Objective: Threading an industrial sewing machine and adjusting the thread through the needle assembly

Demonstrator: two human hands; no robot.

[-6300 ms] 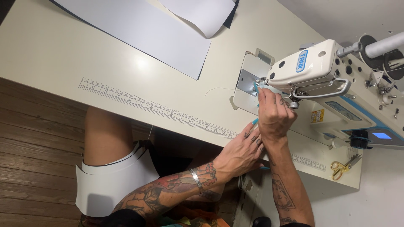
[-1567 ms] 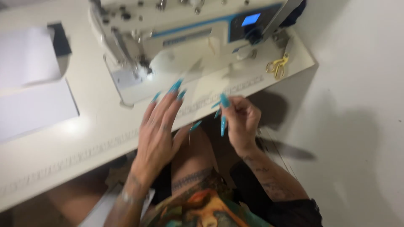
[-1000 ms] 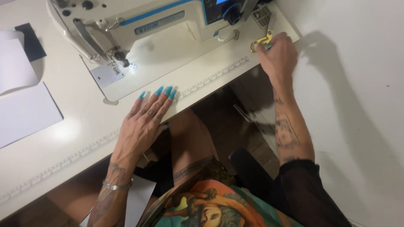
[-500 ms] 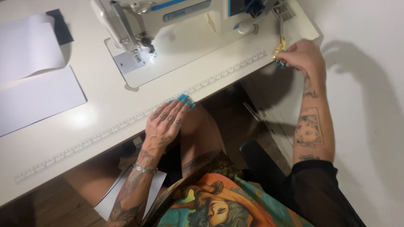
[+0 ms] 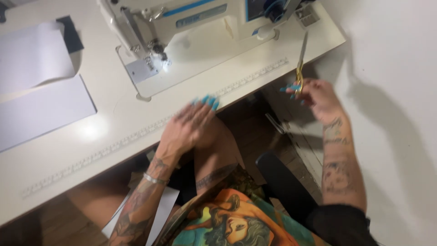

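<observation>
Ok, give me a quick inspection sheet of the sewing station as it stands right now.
Surface: cream sewing table with a printed ruler strip along its front edge.
Job's things: gold-handled scissors, blades pointing away; white sewing machine with lit needle area.
Clutter: white sheets on the table's left; a dark piece behind them.
Grippers: right hand holds the scissors by the handles, off the table's edge; left hand empty, at the table's front edge, blurred.
Cables: nothing seen.
Surroundings: white wall to the right; black chair part; white sheet on the lap.
</observation>
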